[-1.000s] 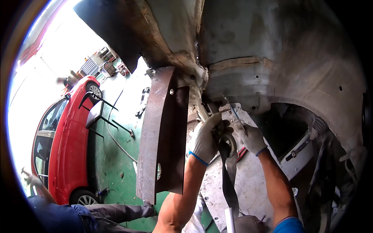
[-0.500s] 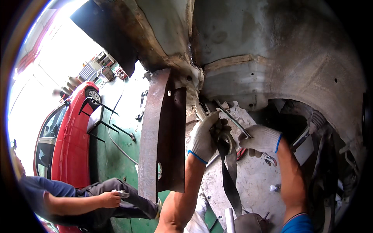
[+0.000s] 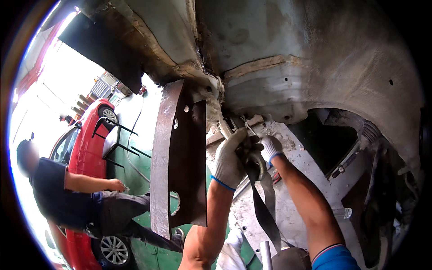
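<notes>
My left hand, in a white knit glove with dark fingertips, is closed around a thick metal hook under the car body. A dark flat strap hangs in loops from the hook. My right hand, gloved the same way, is closed beside it; a thin metal rod runs from its fingers toward the body's lower edge. Most of the rod is hidden by the hand. Left of my left forearm hangs a rusty brown steel channel with several holes, joined at its top to the grey body panel.
A scuffed pale metal plate lies below my hands. Near the bottom stand a metal tube and a dark rounded object. At left another person walks, with a red car and black-legged frame behind.
My right hand has moved left and up along the rod, closer to my left hand. The view has shifted, and the other person appears more upright and fully in sight.
</notes>
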`<move>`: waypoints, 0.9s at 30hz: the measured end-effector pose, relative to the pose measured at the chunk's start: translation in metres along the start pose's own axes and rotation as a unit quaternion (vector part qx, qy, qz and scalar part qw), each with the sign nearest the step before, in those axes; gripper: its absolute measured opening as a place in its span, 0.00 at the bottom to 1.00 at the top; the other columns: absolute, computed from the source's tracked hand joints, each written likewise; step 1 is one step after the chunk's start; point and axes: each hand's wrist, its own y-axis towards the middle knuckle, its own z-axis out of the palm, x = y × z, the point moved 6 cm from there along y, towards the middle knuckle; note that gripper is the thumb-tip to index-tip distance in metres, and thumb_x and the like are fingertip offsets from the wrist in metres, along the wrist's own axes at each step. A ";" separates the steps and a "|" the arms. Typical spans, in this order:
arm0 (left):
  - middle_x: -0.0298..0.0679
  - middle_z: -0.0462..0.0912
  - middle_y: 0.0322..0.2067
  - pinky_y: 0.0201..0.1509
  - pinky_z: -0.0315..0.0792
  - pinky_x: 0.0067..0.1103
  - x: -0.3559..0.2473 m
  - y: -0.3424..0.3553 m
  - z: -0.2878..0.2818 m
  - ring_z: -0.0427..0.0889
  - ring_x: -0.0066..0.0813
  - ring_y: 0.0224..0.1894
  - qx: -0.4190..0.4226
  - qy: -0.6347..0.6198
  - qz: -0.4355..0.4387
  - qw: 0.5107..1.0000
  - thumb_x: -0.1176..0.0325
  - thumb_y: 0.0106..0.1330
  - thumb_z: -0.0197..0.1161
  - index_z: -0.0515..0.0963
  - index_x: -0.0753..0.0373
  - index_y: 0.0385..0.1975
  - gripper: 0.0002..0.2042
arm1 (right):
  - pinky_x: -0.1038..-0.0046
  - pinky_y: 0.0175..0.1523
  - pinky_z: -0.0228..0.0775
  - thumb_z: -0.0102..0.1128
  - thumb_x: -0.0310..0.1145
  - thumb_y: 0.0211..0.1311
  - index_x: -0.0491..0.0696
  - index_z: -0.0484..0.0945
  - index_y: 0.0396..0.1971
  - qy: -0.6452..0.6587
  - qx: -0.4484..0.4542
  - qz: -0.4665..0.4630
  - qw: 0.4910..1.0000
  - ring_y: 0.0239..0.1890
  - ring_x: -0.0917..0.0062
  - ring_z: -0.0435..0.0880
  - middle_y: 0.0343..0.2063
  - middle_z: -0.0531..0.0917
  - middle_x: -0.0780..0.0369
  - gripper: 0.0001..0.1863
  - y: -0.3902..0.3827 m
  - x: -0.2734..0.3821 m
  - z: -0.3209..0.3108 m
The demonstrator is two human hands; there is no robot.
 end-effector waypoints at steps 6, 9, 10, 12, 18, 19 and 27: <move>0.47 0.84 0.35 0.36 0.79 0.27 -0.004 -0.006 -0.016 0.84 0.37 0.36 -0.063 -0.006 0.034 0.997 0.59 0.69 0.58 0.78 0.65 0.40 0.13 | 0.57 0.38 0.73 0.57 0.45 0.60 0.52 0.82 0.39 0.254 -0.009 0.133 0.958 0.36 0.55 0.83 0.32 0.84 0.52 0.15 0.011 0.002 0.039; 0.46 0.84 0.34 0.36 0.79 0.25 -0.004 -0.005 -0.009 0.84 0.36 0.35 -0.057 -0.010 0.055 0.997 0.60 0.69 0.58 0.77 0.65 0.41 0.13 | 0.59 0.34 0.73 0.52 0.50 0.67 0.51 0.81 0.41 0.274 -0.094 0.080 0.954 0.33 0.56 0.83 0.27 0.83 0.50 0.19 -0.014 0.008 -0.015; 0.46 0.84 0.34 0.35 0.79 0.24 -0.002 -0.002 -0.007 0.84 0.36 0.34 -0.053 -0.009 0.059 0.997 0.60 0.69 0.58 0.77 0.65 0.41 0.13 | 0.66 0.31 0.73 0.53 0.47 0.69 0.48 0.81 0.44 0.271 -0.093 0.045 0.957 0.28 0.64 0.84 0.27 0.85 0.53 0.19 -0.013 -0.003 -0.016; 0.44 0.81 0.34 0.36 0.76 0.22 -0.008 -0.005 -0.010 0.83 0.35 0.36 -0.056 -0.016 0.063 0.996 0.62 0.69 0.59 0.76 0.64 0.36 0.10 | 0.75 0.34 0.74 0.55 0.39 0.70 0.45 0.80 0.50 0.471 -0.054 0.018 0.880 0.29 0.81 0.80 0.30 0.83 0.65 0.17 -0.044 0.042 -0.060; 0.46 0.83 0.34 0.34 0.79 0.22 -0.017 -0.012 -0.006 0.83 0.31 0.30 -0.018 0.006 0.077 0.997 0.61 0.72 0.54 0.75 0.64 0.42 0.12 | 0.80 0.44 0.73 0.54 0.36 0.71 0.38 0.76 0.53 0.594 0.083 0.078 0.796 0.36 0.84 0.81 0.35 0.84 0.62 0.19 -0.097 0.110 -0.126; 0.47 0.83 0.35 0.34 0.80 0.21 -0.016 -0.010 -0.007 0.84 0.31 0.30 -0.015 0.031 0.086 0.996 0.60 0.72 0.53 0.75 0.64 0.43 0.13 | 0.80 0.43 0.73 0.53 0.35 0.71 0.38 0.76 0.53 0.606 0.059 0.044 0.792 0.36 0.84 0.81 0.36 0.84 0.62 0.18 -0.101 0.114 -0.128; 0.49 0.82 0.36 0.30 0.80 0.20 -0.015 -0.007 0.001 0.83 0.35 0.34 -0.006 -0.047 0.074 0.996 0.62 0.72 0.55 0.75 0.66 0.43 0.12 | 0.81 0.42 0.71 0.54 0.40 0.72 0.39 0.78 0.44 0.557 0.053 0.059 0.827 0.35 0.86 0.77 0.30 0.81 0.66 0.18 -0.100 0.089 -0.121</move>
